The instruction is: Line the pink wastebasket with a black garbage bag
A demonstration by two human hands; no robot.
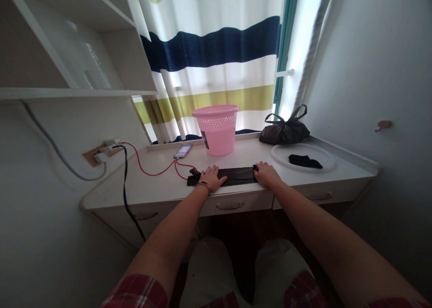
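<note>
A black plastic bag (238, 176), folded into a long flat strip, lies along the front part of the white desk. My left hand (211, 179) rests flat on its left portion with the fingers spread, pressing it to the desktop. At the strip's right end, my right hand (266, 175) has its fingers closed on the edge, where a bit of black plastic bunches up. Beyond the left hand, the bag's left end is slightly crumpled, with its handle part sticking up.
Behind the strip stands a pink basket (220, 135). A knotted black bag (285, 131) sits at the back right, near a round white lid (330, 164) holding a small folded black piece (305, 161). A phone (183, 151) with a red cable (153, 175) lies on the left.
</note>
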